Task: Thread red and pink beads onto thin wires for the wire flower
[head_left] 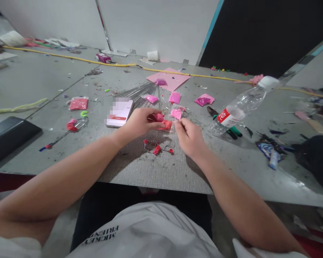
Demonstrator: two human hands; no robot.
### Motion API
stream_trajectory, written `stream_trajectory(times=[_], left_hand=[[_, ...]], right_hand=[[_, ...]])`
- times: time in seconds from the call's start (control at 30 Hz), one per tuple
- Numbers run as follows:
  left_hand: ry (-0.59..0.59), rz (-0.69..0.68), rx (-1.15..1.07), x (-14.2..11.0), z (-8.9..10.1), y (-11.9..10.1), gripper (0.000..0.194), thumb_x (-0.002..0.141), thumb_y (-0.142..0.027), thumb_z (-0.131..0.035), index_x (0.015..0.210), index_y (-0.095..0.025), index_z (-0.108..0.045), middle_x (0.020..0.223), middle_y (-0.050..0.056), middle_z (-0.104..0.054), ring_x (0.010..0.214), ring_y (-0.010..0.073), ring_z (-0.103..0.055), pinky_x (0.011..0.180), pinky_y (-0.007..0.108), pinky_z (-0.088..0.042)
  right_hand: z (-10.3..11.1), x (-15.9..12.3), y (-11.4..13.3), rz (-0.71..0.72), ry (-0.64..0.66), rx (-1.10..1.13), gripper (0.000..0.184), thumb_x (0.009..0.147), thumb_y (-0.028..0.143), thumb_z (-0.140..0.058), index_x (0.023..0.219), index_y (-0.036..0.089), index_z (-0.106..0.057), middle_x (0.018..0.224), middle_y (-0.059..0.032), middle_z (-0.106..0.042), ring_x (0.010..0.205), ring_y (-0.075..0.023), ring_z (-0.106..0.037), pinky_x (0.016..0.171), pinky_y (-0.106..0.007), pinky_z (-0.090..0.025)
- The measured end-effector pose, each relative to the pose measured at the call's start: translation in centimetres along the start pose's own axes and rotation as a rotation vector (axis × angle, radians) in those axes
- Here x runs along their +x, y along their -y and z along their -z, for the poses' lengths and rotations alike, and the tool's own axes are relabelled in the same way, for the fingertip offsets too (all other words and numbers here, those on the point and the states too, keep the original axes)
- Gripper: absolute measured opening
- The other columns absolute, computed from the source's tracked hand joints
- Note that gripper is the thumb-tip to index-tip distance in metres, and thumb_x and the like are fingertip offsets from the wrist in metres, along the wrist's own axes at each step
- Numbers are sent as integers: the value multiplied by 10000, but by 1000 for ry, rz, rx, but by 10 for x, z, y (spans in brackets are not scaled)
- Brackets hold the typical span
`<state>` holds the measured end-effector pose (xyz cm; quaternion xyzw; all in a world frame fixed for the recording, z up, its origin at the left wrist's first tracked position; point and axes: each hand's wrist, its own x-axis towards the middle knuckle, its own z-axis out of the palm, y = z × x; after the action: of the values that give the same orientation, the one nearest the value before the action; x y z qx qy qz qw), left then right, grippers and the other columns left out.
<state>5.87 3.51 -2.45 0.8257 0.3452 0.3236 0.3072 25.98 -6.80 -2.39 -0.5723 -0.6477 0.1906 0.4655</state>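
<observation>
My left hand (143, 121) has its thumb and fingers closed round a soft pink lump (158, 117) that looks like modelling clay. Right below it lies a clear packet of red clay (167, 124). My right hand (190, 136) is pinched at the packet's right edge, its fingertips on the clear plastic as far as I can see. Just beyond that hand is a pink clay packet (176, 114). Nearer to me, a bent wire piece with red clay bits (156, 149) lies on the table between my forearms.
A phone (120, 113) lies left of my hands, near a bundle of thin wires (140, 89). Right stand a leaning plastic bottle (239, 107) and green-handled pliers (233, 132). Further left are a red packet (78, 103), a wire-and-clay piece (72, 125) and a black case (12, 138).
</observation>
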Motion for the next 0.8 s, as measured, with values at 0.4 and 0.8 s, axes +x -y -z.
stream_trajectory(times=[0.4,0.8], left_hand=[[183,-301,221,5,2,11,281,939,-299,-661,1181,-203,-768,1193,128,-766,1060,237,-736,926,365,-571],[522,-386,298,-2,37,-18,371,877,-496,-762,1163,-260,-765,1074,82,-705,949,219,-685,847,302,-521]], right_hand=[[5,-3,7,-95,101,213,222,893,402,-715,805,208,-652,717,6,-666,639,-139,-601,606,-298,-463],[26,1,10,-27,148,29,179,948,351,-665,925,195,-748,795,-38,-766,671,-173,-687,622,-315,-495]])
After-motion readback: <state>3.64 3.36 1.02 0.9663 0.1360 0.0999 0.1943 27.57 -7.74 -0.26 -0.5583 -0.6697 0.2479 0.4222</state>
